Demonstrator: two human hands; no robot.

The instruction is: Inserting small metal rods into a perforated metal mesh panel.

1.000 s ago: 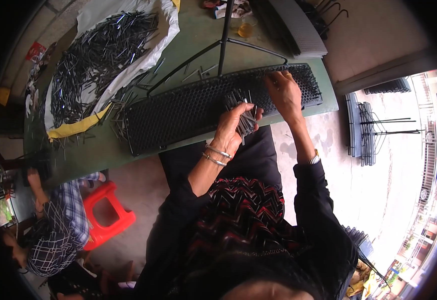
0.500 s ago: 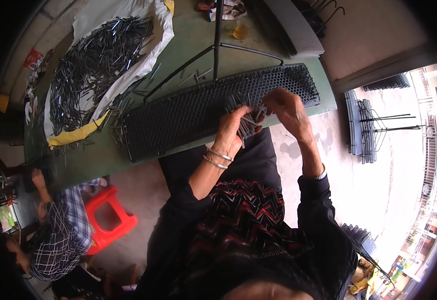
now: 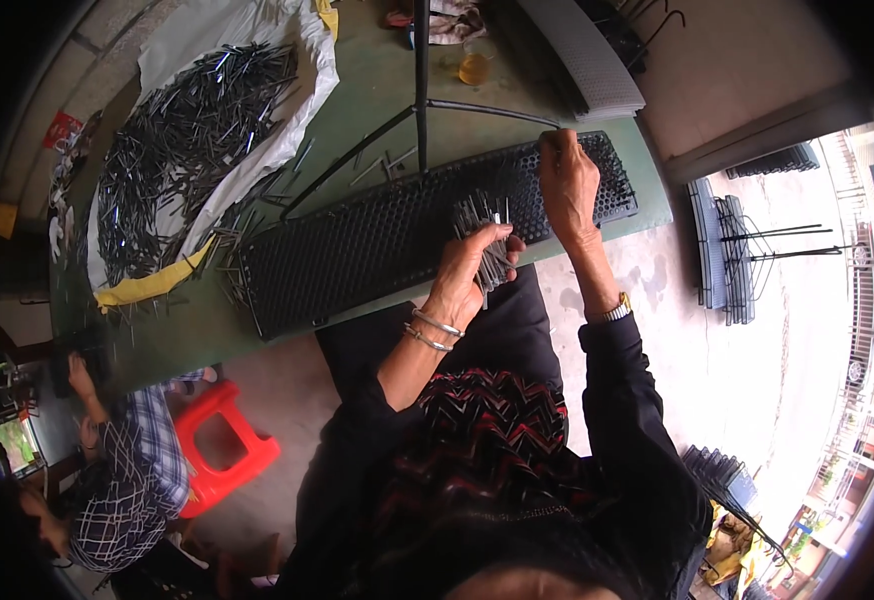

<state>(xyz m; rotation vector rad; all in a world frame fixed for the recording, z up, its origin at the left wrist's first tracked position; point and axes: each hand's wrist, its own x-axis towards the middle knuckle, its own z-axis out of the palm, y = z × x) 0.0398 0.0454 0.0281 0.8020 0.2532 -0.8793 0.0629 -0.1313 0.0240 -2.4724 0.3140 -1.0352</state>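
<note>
A bundle of thin dark metal rods is gripped in my left hand, above the front edge of a long perforated black rack. The rack lies slantwise along the table's near edge, its surface full of small holes. Over the rack's far right part, my right hand is closed with its fingertips pointing down at the holes; whatever is between them is hidden. Short rods stand up in the rack's right end. A black metal stand with a post and spread legs rises behind and over the rack.
An open white sack with many loose rods lies on the green table at left. A cup of amber liquid and stacked perforated panels are at the back. A red stool and another person are at lower left.
My right hand has moved away from the bundle, up and over the rack's far right part. My left hand keeps its hold on the rods. The view has shifted slightly.
</note>
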